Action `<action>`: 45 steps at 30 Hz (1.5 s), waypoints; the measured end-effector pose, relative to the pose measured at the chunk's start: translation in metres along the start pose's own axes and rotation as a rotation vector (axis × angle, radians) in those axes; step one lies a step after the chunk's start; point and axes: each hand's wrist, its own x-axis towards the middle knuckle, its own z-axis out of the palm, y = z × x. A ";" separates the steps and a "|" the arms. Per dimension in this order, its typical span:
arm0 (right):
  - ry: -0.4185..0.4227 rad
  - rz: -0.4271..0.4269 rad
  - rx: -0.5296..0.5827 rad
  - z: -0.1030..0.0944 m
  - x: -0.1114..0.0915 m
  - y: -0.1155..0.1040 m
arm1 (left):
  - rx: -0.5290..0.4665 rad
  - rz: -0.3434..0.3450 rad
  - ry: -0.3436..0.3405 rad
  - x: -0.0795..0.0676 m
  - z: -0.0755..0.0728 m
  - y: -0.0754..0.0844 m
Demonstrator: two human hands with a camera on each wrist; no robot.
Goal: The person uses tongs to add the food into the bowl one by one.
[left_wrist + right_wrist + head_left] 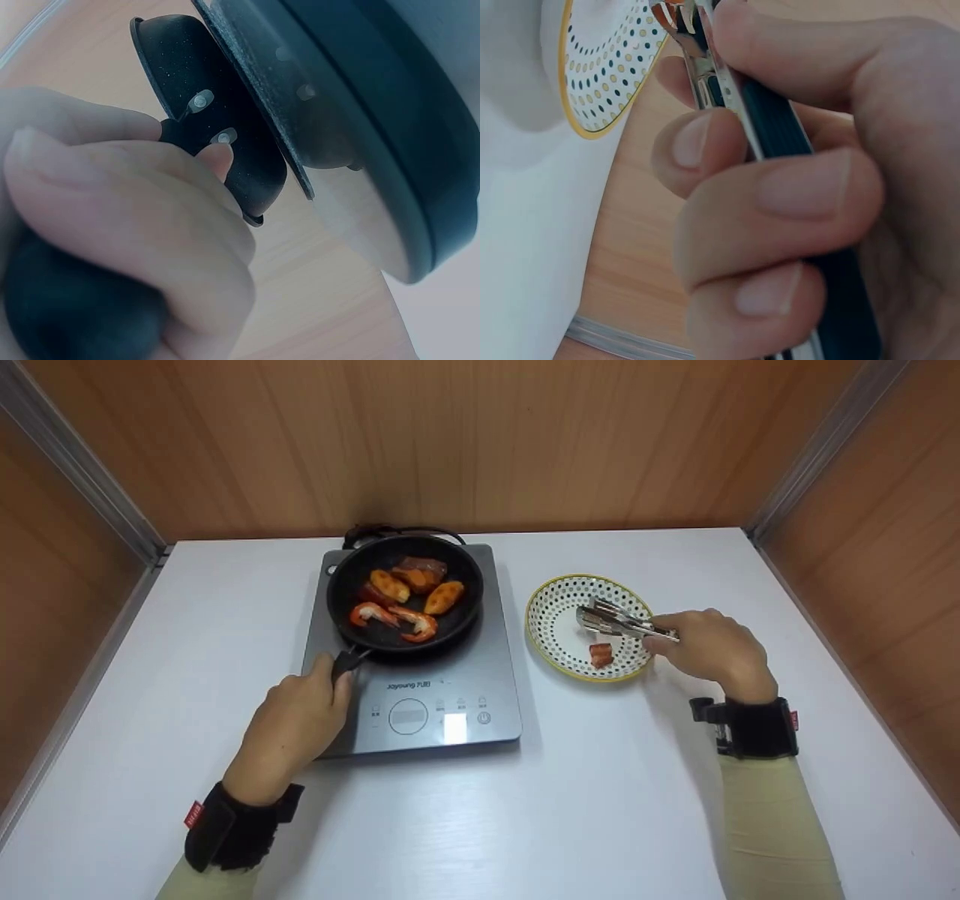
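Note:
My left hand (296, 720) grips the handle (348, 661) of a black frying pan (466, 622) on the induction cooktop. In the pan lie two shrimp pieces (415, 624), browned golden oval pieces (444, 597) and reddish-brown slices (420, 571). On the right, my right hand (712, 649) holds metal tongs (615, 622) over a yellow-rimmed dotted plate (546, 651). A small reddish-brown striped piece of food (601, 655) lies on the plate, just nearer than the tongs. The right wrist view shows curled fingers around the tongs' dark-sided handle (776, 124).
The silver induction cooktop (480, 682) has its control panel toward me. A dark cord (405, 529) runs behind the pan. The white table (420, 825) is bounded by a wood-grain back panel (480, 450) and side panels.

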 end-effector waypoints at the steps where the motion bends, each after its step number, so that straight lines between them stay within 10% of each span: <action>1: 0.008 -0.008 -0.005 -0.001 0.000 -0.001 | 0.002 0.000 0.000 0.000 0.000 0.000; 24: 0.244 -0.167 0.038 -0.005 -0.009 -0.038 | -0.001 -0.020 -0.014 0.000 -0.005 0.003; 37: 0.310 -0.382 0.021 -0.002 0.006 -0.126 | 0.015 -0.030 -0.013 0.000 -0.006 0.003; 45: 0.185 -0.401 0.000 0.006 0.020 -0.186 | 0.006 -0.031 -0.019 0.001 -0.006 0.003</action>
